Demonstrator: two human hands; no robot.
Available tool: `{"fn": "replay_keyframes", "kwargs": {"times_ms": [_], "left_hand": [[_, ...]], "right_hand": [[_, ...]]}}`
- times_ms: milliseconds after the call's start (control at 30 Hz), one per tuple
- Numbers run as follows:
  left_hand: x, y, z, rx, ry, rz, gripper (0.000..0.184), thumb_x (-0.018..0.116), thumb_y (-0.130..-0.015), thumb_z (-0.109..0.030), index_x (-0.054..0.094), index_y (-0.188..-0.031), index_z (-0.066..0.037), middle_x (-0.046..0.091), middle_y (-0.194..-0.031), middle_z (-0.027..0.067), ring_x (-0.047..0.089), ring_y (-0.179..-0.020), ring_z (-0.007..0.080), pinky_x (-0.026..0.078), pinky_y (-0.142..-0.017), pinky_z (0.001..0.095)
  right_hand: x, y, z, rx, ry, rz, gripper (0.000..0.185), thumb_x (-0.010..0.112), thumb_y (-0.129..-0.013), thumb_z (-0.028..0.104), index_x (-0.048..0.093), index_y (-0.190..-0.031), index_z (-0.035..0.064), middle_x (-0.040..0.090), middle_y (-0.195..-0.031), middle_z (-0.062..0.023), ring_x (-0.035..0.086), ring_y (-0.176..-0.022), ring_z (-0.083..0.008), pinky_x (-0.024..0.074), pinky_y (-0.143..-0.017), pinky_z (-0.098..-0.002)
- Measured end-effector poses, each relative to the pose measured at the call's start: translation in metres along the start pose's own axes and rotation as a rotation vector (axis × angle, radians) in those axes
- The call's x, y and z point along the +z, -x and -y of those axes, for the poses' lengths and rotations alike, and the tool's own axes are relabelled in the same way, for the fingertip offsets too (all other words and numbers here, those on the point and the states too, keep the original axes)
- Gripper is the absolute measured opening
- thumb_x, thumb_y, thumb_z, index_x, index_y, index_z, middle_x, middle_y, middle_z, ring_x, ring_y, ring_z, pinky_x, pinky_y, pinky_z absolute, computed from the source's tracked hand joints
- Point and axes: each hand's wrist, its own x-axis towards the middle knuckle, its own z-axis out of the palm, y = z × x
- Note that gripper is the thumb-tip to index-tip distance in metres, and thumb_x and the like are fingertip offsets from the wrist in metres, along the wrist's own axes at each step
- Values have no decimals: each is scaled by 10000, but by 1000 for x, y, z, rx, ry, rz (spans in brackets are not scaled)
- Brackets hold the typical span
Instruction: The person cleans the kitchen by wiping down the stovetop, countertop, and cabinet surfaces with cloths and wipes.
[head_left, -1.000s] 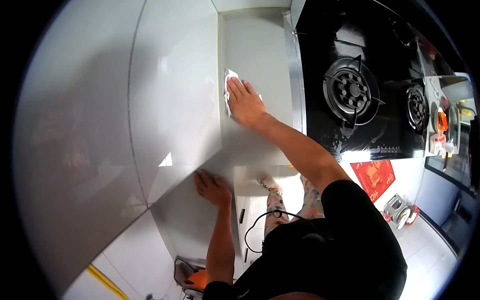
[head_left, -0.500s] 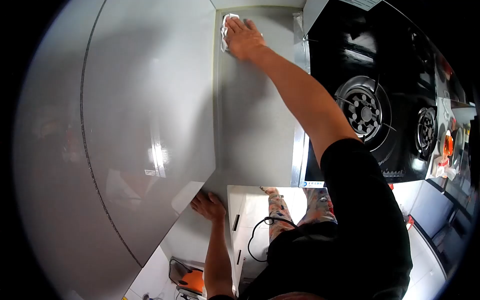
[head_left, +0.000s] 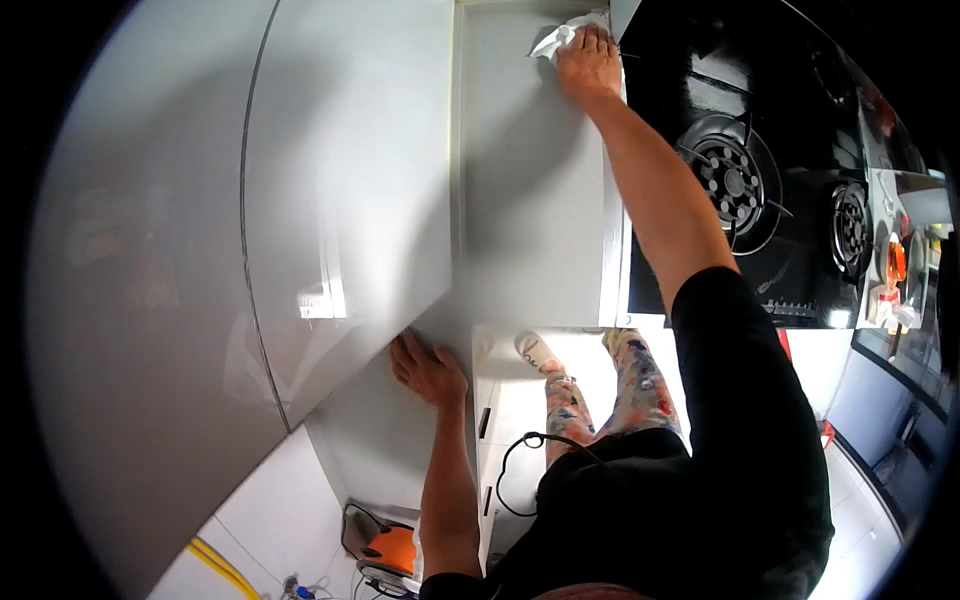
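My right hand [head_left: 590,68] presses a crumpled white cloth [head_left: 556,42], possibly a paper wipe, against the grey countertop [head_left: 530,210]. It is at the far right corner of this strip, beside the black gas stove [head_left: 655,130]. One loose end of the cloth sticks out to the left of my fingers. Lower down, my left hand [head_left: 430,373] lies on the grey surface with its fingers stretched out and nothing visible in them. Its fingertips reach the edge of the glossy cabinet [head_left: 350,180], which partly hides them.
The stove has two burners, a near one [head_left: 735,180] and a farther one [head_left: 851,232]. An orange-and-black appliance [head_left: 388,550] stands at the bottom left, close to a yellow hose [head_left: 222,568]. A black cable [head_left: 503,480] loops beside my body.
My right hand has carried the white cloth from the left far corner across to the right, up to the stove's edge. My left hand stays by the cabinet edge while the view has shifted.
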Motion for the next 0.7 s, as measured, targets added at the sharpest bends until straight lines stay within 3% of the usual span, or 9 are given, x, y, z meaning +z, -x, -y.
{"fn": "replay_keyframes", "kwargs": {"times_ms": [67,167,300,500,700], "left_hand": [[-1,2,4,25,31,-14,702,322,-1063,-509,411,-1554,-15,372,-1603,241,349,-1475,417,239,-1209,543],[1,5,3,68,8,-84,636,410,-1025,-413,458,-1515,-11,392,-1587,243,369,-1466,408,277,-1181,554],[10,6,6,75,-11,-90,632,409,-1026,-418,464,-1514,-20,390,-1587,242,380,-1455,408,290,-1174,555],[2,9,3,83,-39,-67,597,431,-1029,-371,458,-1510,-18,383,-1589,241,390,-1434,418,298,-1167,558],[3,12,5,112,-52,-118,591,455,-1023,-351,454,-1508,-13,388,-1581,248,395,-1427,423,303,-1162,567]], "right_hand": [[-8,31,3,48,-56,-38,662,356,-1076,437,341,-1563,-11,316,-1656,-179,265,-1545,-311,198,-1266,-462],[-41,79,-5,37,-84,113,660,278,-1108,441,259,-1618,22,210,-1707,-156,170,-1585,-306,150,-1285,-447],[-68,169,-16,-49,-154,205,648,216,-1112,399,208,-1626,4,128,-1723,-165,104,-1600,-290,136,-1292,-465],[-98,297,-33,-150,-318,127,630,367,-1090,376,294,-1595,8,209,-1703,-163,166,-1587,-295,167,-1285,-471],[-135,404,-57,-301,-508,239,555,495,-1053,244,388,-1553,27,280,-1686,-131,236,-1571,-272,218,-1264,-488]]}}
